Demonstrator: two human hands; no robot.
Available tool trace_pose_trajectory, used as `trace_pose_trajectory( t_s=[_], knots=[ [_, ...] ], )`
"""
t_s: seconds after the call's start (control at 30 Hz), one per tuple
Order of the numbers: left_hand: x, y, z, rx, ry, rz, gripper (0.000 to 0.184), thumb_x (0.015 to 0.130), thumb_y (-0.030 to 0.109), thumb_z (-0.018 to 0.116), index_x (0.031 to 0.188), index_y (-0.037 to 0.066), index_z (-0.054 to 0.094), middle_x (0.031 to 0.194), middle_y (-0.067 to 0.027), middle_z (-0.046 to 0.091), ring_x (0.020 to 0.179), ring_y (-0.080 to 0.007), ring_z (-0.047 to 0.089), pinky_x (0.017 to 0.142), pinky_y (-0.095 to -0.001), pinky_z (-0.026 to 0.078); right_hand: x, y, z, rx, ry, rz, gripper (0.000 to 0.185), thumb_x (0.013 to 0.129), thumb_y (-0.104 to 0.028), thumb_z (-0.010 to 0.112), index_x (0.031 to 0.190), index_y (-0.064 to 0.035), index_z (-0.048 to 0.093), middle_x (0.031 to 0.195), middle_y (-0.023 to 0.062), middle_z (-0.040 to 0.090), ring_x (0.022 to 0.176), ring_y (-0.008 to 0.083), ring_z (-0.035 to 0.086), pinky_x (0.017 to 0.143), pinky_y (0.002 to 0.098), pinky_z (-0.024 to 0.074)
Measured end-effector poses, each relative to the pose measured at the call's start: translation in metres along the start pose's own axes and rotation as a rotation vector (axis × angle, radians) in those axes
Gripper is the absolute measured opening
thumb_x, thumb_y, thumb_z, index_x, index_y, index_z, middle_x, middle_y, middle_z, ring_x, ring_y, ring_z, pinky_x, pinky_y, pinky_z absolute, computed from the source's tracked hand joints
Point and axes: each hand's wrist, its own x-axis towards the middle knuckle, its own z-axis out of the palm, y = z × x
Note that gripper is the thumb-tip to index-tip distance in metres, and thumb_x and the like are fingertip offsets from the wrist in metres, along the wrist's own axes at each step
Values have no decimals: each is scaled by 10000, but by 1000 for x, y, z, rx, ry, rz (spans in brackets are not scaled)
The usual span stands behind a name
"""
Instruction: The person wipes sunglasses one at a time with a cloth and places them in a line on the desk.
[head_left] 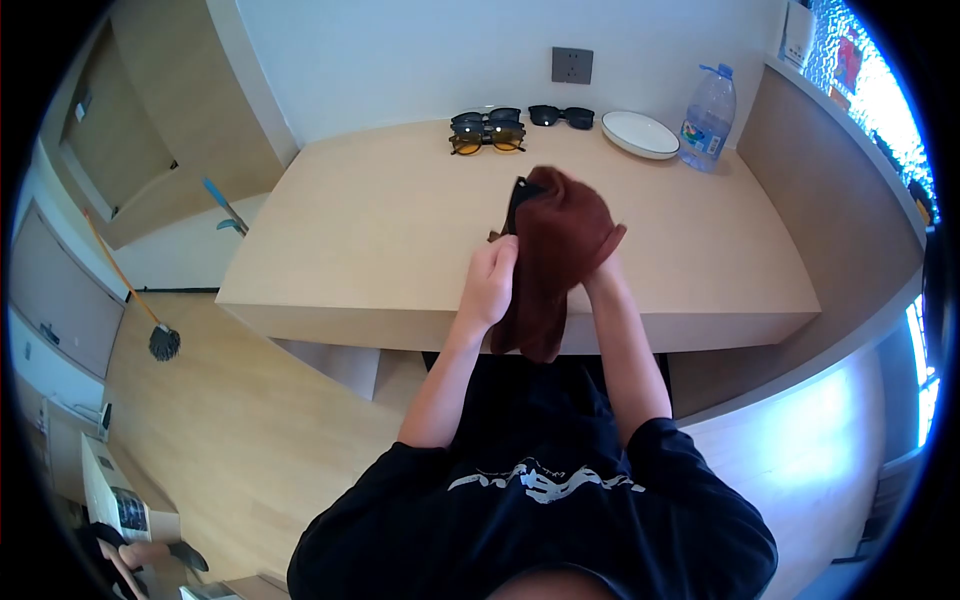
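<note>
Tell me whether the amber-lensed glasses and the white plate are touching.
Apart. The head view shows bare tabletop between the right end of the amber-lensed glasses and the left rim of the white plate.

white plate beside plastic bottle

Looking out from the person's head, through one camera. Facing forward and steeply down, over the black shirt at the bottom, very close to the lens, and onto the desk. Having the cloth near the middle, at a close distance. Reaching to the wall along the top, farther away. Taking in a very wide area, with the floor at the left, and bending the straight edges.
</note>
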Motion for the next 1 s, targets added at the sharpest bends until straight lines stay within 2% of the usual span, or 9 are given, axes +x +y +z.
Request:
trace_pose_trajectory(
  t_s=[0.2, 0.27, 0.4, 0.5, 0.57, 0.7, 0.77, 0.9, 1.0],
  knots=[
    [-1, -5, 3, 5, 1, -40, 299, 982, 181, 392, 799, -15, 524, 679, 1, 497, 676, -68, 422, 599, -267, 370, 7, -28, -3, 121, -215, 364, 130, 783, -118, 599, 845, -4, 600, 830, 148, 624, 755, 307, 618, 691, 337, 510],
    [-2, 0, 7, -47, 28, 29, 301, 982, 178, 391, 805, -22, 529, 688, 0, 509, 672, -68, 416, 592, -268, 366, -10, -22, 5, -555, -401, -6, 128, 773, -127, 617, 830, -13, 612, 933, 159, 615, 797, 287, 613, 734, 326, 510],
    [0, -10, 3, 38, -56, -22, 306, 980, 176, 391, 788, -23, 523, 666, -14, 497, 662, -71, 414, 588, -266, 366, -7, -4, -7, -664, -241, -440, 104, 742, -111, 626, 789, -21, 607, 975, 168, 595, 821, 285, 615, 789, 326, 513],
    [5, -3, 5, -12, -56, -55, 315, 977, 178, 394, 762, -26, 501, 639, -33, 482, 648, -75, 414, 582, -270, 364, 3, 13, 5, 498, 33, 143, 224, 742, -156, 637, 869, 16, 569, 834, 153, 616, 821, 308, 622, 792, 407, 513],
    [2, -8, 3, 67, -10, 23, 312, 976, 176, 393, 777, -29, 518, 625, -41, 474, 645, -77, 423, 584, -267, 369, 8, 9, 1, -443, -154, -386, 121, 682, -58, 601, 788, 1, 605, 849, 164, 593, 821, 263, 622, 849, 364, 501],
    [-2, -6, 6, -30, 21, -6, 304, 974, 164, 388, 777, -27, 517, 633, -40, 475, 651, -76, 430, 588, -266, 367, -15, -12, 0, -723, -363, -127, 205, 661, -35, 590, 854, 30, 616, 786, 154, 583, 805, 248, 615, 861, 366, 493],
    [-2, -2, 10, -43, -26, 7, 300, 973, 157, 384, 789, -28, 534, 643, -32, 488, 665, -73, 437, 599, -264, 374, -14, 4, -15, -561, -209, -430, 370, 753, -121, 659, 1078, 20, 553, 841, 118, 622, 821, 261, 623, 842, 303, 487],
    [2, -3, 6, -57, -74, -41, 300, 971, 159, 386, 810, -32, 552, 658, -25, 511, 675, -73, 445, 611, -266, 386, 4, 9, -3, 642, -37, 288, 318, 823, -148, 660, 1074, 15, 553, 795, 92, 631, 762, 182, 641, 826, 286, 484],
    [0, -10, 2, -38, -23, -46, 300, 972, 157, 387, 826, -34, 566, 676, -13, 525, 678, -75, 451, 618, -264, 391, 5, 5, 3, -273, -146, -251, 176, 721, -49, 624, 891, -16, 589, 777, 88, 619, 743, 219, 632, 837, 319, 503]
  ],
)
